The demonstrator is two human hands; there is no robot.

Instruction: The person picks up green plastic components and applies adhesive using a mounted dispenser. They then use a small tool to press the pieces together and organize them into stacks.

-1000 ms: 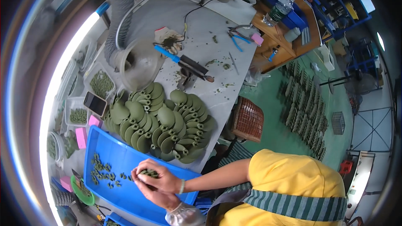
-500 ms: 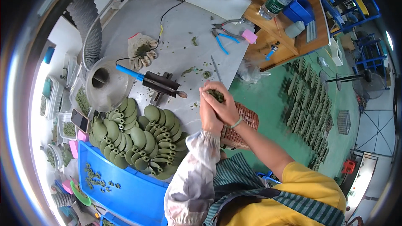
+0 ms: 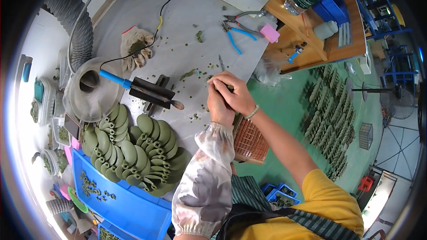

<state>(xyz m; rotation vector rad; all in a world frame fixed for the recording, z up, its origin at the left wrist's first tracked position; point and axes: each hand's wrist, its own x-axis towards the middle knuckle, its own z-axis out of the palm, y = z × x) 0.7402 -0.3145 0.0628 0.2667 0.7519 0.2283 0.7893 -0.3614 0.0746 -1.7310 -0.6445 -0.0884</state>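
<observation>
My left hand, its arm in a pale patterned sleeve, and my right hand are pressed together above the right edge of the grey table. Between them a small dark green piece shows only in part; the fingers hide the rest. To the left, a blue-handled heating tool with a cord lies in a dark metal stand. Nearest my left sleeve is a pile of flat green oval pieces with small looped ends. Green crumbs are scattered near my fingers, and a thin pointed tool lies just beyond them.
Blue-handled pliers, a pink block and a stained glove lie farther back. A clear funnel on a hose and a blue tray are left. A woven basket stands below my hands. Green pieces cover floor at right.
My view has shifted, so the table things sit farther left and the basket shows more. My hands have turned and closed further over the green piece, which shows less now.
</observation>
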